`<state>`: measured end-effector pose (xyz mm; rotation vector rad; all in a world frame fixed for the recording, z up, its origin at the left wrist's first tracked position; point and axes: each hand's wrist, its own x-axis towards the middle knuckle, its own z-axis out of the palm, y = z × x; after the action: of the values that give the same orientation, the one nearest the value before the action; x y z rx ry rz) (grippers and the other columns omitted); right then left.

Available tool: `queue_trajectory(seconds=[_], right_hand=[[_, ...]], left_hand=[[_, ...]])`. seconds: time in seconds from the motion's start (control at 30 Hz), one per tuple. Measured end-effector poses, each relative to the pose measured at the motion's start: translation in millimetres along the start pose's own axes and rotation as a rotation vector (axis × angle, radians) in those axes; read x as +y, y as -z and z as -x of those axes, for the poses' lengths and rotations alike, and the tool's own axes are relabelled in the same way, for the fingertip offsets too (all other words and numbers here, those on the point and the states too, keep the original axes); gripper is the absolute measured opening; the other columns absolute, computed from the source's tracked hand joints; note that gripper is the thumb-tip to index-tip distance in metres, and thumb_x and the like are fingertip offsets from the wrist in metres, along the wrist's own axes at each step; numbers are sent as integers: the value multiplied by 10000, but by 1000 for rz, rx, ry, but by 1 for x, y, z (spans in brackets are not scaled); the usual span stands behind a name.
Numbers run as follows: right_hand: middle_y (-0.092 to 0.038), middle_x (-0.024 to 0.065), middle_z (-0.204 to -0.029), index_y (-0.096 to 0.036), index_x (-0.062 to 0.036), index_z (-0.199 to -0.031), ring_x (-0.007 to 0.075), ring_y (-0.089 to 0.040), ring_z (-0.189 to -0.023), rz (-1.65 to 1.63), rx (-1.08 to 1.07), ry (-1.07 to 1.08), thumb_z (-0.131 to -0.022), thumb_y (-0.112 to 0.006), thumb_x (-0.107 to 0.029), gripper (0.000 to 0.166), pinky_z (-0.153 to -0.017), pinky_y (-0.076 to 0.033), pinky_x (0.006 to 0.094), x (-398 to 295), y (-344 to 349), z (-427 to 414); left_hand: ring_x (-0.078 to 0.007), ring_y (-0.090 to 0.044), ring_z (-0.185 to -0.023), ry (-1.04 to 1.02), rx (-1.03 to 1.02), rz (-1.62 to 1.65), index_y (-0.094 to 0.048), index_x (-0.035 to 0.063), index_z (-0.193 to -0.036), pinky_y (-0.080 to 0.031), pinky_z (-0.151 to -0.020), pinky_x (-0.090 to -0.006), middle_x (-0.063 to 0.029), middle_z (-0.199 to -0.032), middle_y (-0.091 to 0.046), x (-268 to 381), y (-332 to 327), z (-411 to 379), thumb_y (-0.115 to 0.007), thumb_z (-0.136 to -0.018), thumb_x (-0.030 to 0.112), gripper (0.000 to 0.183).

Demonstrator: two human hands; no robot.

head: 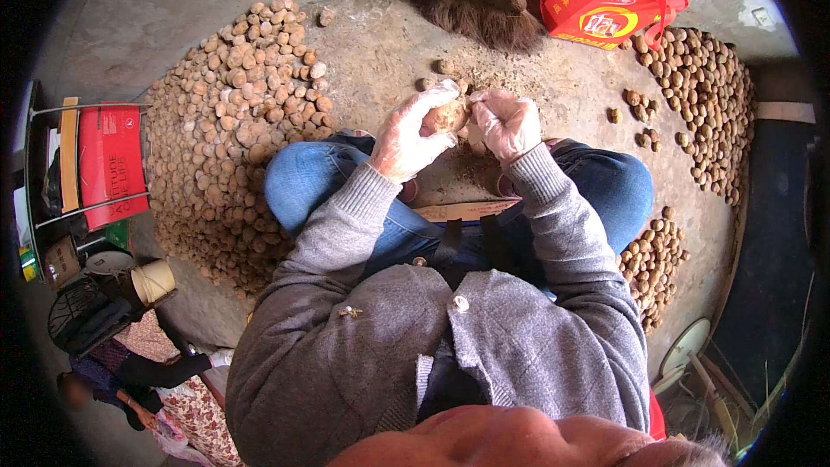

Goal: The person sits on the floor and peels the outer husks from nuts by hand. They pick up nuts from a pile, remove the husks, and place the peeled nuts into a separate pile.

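Note:
My left hand (pixel 410 133), in a thin clear glove, curls around a large round tan tuber (pixel 446 118). Close against the tuber's right side is my right hand (pixel 507 124), gloved the same way, with its fingers drawn in. Whether those fingers pinch a small tool is hidden from view. Just beyond my hands, a small brown tuber (pixel 445 66) rests on the concrete floor. Crumbly brown scraps (pixel 519 82) are strewn around there. Below my hands, partly covered by them, more tubers lie between my feet.
A wide heap of tan tubers (pixel 240 123) spreads to my left. Darker brown tubers (pixel 697 97) are piled on the right, with a smaller pile (pixel 655 259) near my knee. A bristle broom (pixel 483 3) and a red bag (pixel 603 3) stand by the wall. Another person (pixel 130 370) is behind left.

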<state>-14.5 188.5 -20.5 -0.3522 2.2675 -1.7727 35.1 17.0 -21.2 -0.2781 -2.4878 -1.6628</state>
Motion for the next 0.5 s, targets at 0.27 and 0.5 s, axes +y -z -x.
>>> queue_trajectory(seconds=[0.27,0.5], right_hand=[[-608,106,-658,-636,27,-749,178,-595,-635,118,-7,142,-770,-609,-32,69,-584,-451,284,-1,5,3],[-612,117,-680,-638,28,-734,204,-606,-624,109,-36,167,-783,-608,-59,104,-575,-462,303,6,4,3]], left_hand=[[-250,-533,-1125,28,14,58,-525,18,-1127,-409,-957,-323,-135,-1189,-564,-4,2,0,-667,-664,-17,486],[-228,-518,-1136,111,22,179,-520,9,-1121,-388,-972,-318,-127,-1186,-558,-13,-2,2,-664,-664,-26,480]])
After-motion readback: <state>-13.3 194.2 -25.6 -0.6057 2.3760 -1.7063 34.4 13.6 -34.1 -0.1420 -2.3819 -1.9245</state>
